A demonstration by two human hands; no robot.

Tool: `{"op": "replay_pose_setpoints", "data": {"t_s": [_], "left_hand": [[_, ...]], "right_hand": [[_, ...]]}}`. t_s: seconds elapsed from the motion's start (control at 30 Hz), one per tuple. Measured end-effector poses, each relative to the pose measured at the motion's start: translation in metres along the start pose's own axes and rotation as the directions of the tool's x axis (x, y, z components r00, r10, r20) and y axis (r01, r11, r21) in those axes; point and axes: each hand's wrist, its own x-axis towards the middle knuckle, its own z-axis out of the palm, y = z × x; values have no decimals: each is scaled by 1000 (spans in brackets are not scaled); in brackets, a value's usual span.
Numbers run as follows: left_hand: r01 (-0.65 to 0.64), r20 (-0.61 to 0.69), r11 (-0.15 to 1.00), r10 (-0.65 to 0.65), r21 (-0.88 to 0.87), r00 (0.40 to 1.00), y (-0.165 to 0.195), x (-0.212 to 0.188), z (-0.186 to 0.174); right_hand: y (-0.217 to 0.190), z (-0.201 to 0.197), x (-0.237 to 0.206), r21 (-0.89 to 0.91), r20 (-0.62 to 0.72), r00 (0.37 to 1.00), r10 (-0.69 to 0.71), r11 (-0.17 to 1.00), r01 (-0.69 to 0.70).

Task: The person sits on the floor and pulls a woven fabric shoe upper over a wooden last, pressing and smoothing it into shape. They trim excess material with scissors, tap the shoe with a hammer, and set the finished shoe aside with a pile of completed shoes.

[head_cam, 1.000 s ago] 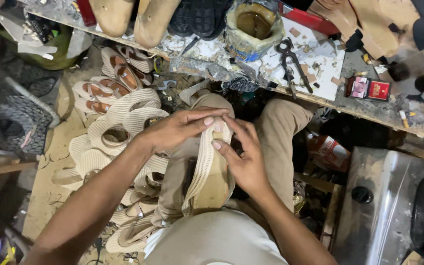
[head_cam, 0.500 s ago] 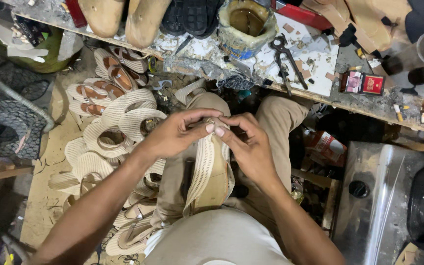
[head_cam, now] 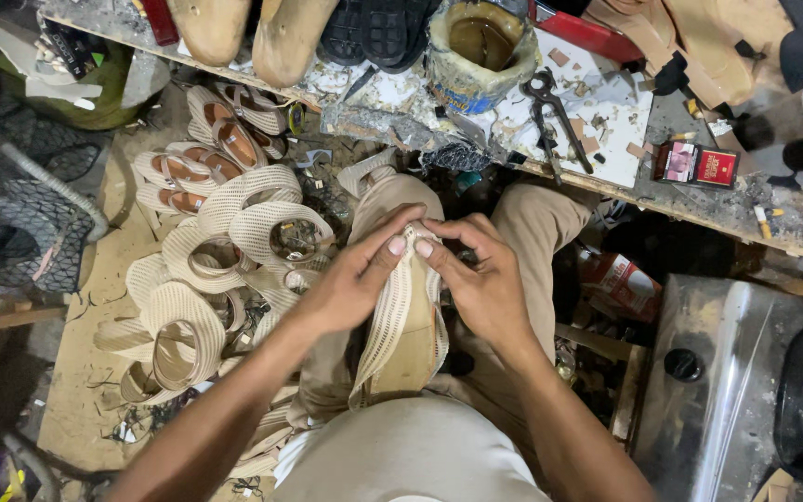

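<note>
Woven cream shoe upper (head_cam: 400,321), stretched over a tan last, is lying lengthwise on the person's lap between the knees, its toe end pointing toward the workbench (head_cam: 606,177). Both hands are meeting at that toe end. The left hand (head_cam: 350,284) is closing on the left side of the tip, thumb and forefinger pinching the mesh. The right hand (head_cam: 485,279) is pinching the same tip from the other side, its thumb touching the left thumb.

On the floor to the left, a heap of matching cream sandal uppers (head_cam: 206,279) is lying, with finished brown-lined sandals (head_cam: 206,149) beyond it. On the bench edge ahead, a stained glue pot (head_cam: 480,46) is standing beside black pincers (head_cam: 550,107), with wooden lasts (head_cam: 243,33) and a black sole (head_cam: 374,28) to its left. A small red packet (head_cam: 699,165) is sitting farther right, and a metal machine (head_cam: 745,390) is standing at the lower right.
</note>
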Motion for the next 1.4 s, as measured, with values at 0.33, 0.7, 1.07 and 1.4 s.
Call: {"op": "replay_pose_setpoints", "data": {"t_s": [0.33,0.7,1.07,1.4], "left_hand": [[-85,-17,993,87,86,996,-3,-4,1],[-65,112,997,68,-28,991,-4,-4,-11],[136,88,980,-125,-142,988,-38,27,-31],[138,-211,784,-325,-606,922,-41,56,-28]], "right_hand": [[-5,-5,3,129,89,993,81,987,-92],[7,-18,6,166,178,984,-5,986,-25],[9,-1,-10,-111,221,975,-29,992,55],[8,39,-50,60,211,977,-23,998,10]]}}
